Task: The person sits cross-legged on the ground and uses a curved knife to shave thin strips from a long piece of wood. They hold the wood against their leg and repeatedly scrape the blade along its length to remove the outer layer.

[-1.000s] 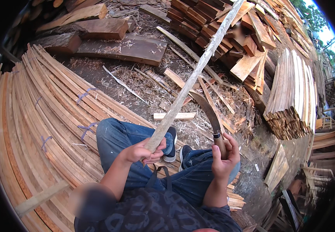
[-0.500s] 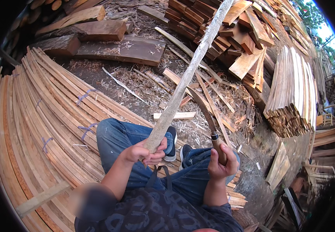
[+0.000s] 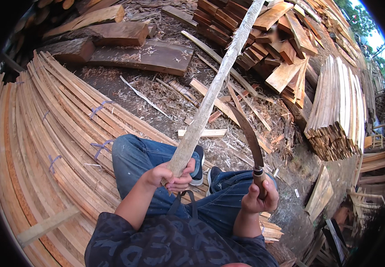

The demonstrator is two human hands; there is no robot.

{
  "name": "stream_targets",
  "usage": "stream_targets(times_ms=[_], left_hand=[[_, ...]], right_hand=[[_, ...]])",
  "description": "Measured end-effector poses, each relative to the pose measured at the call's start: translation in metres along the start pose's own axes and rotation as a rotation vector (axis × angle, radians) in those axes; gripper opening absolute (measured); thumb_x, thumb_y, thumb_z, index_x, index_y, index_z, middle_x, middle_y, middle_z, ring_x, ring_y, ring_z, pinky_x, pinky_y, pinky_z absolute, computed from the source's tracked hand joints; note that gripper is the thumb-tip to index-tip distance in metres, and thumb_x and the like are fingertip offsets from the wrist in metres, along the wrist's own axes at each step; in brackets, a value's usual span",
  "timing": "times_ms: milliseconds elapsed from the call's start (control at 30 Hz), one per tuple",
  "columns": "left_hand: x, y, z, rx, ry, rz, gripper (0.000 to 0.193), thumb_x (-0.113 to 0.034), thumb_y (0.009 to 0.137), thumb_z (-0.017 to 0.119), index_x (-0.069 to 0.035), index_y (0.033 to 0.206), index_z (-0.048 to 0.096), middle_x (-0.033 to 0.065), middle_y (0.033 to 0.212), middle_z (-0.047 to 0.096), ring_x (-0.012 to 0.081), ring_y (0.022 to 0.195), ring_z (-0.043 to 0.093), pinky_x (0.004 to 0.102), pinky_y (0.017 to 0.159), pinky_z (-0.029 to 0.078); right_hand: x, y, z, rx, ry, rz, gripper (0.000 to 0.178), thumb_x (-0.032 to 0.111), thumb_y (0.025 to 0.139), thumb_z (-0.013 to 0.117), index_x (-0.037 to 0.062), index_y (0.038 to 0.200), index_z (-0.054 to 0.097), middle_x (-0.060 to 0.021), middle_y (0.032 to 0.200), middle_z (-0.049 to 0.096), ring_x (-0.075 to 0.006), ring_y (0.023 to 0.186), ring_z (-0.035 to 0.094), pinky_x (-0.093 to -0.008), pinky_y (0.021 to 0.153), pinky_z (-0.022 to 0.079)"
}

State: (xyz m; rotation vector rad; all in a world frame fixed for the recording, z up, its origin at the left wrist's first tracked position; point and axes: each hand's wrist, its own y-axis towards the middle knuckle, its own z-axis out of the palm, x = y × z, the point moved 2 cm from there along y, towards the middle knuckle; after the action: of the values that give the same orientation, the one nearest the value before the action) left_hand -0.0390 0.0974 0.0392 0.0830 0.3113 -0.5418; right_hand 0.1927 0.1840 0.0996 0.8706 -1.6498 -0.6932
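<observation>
A long, rough greyish wooden pole (image 3: 213,89) slants up and away from my lap, its near end gripped by my left hand (image 3: 170,175). The fingers wrap round that end. To the right, my right hand (image 3: 261,196) is closed round the wooden handle of a sickle-like curved knife (image 3: 251,138). The dark blade points up and bends leftward at its tip. Blade and pole are apart. Both hands are above my bent, jeans-clad legs (image 3: 145,158).
Long bundled wooden strips (image 3: 63,147), tied with purple bands, lie along my left. Thick beams (image 3: 139,58) rest ahead on shaving-strewn ground. Stacked cut boards (image 3: 290,44) stand at the far right, near a tall stack of slats (image 3: 337,111). A loose plank (image 3: 320,191) lies on the right.
My right hand has shifted slightly right and down, carrying the curved knife away from the pole. The pole and my left hand have hardly moved.
</observation>
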Motion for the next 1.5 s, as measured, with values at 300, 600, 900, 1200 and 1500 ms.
stream_targets(times_ms=[300,600,900,1200,1500], left_hand=[[-0.006,-0.001,0.003,-0.131,0.107,0.003,0.031,-0.002,0.064,0.051,-0.009,0.089,0.034,-0.0027,0.059,0.038,0.0047,0.045,0.038,0.0204,0.042,0.029],[-0.017,-0.010,0.000,-0.218,0.345,-0.019,0.024,-0.003,0.070,0.049,-0.010,0.086,0.032,-0.0021,0.060,0.037,0.0037,0.046,0.036,0.0196,0.042,0.028],[-0.018,-0.009,0.011,-0.369,0.558,-0.014,0.022,-0.002,0.074,0.049,-0.009,0.088,0.034,-0.0020,0.061,0.036,0.0047,0.047,0.036,0.0202,0.043,0.028],[-0.017,-0.007,0.023,-0.258,0.494,0.028,0.022,-0.001,0.073,0.047,-0.008,0.091,0.036,-0.0030,0.064,0.037,0.0036,0.047,0.035,0.0195,0.043,0.028],[-0.006,-0.004,0.016,-0.064,0.142,0.005,0.028,-0.003,0.065,0.048,-0.008,0.089,0.034,-0.0028,0.062,0.039,0.0025,0.046,0.035,0.0173,0.042,0.027]], right_hand=[[-0.004,0.006,0.004,0.018,0.004,0.103,0.026,-0.001,0.081,0.069,-0.0024,0.105,0.059,-0.0197,0.095,0.068,-0.0200,0.074,0.066,-0.0272,0.070,0.052],[-0.014,0.001,0.003,0.064,0.057,0.410,0.026,-0.007,0.071,0.075,-0.0039,0.094,0.067,-0.0205,0.090,0.070,-0.0243,0.083,0.070,-0.0286,0.075,0.053],[-0.022,-0.001,0.003,0.014,0.596,0.903,0.026,0.003,0.087,0.063,-0.0002,0.112,0.059,-0.0211,0.084,0.067,-0.0080,0.048,0.050,-0.0195,0.045,0.040],[-0.020,-0.009,0.002,0.022,0.505,0.727,0.030,0.007,0.088,0.063,0.0005,0.115,0.053,-0.0194,0.080,0.066,-0.0105,0.048,0.054,-0.0210,0.045,0.043],[-0.013,-0.006,0.005,-0.033,0.028,-0.003,0.026,0.004,0.080,0.073,-0.0012,0.100,0.057,-0.0244,0.081,0.068,-0.0292,0.070,0.070,-0.0318,0.060,0.055]])
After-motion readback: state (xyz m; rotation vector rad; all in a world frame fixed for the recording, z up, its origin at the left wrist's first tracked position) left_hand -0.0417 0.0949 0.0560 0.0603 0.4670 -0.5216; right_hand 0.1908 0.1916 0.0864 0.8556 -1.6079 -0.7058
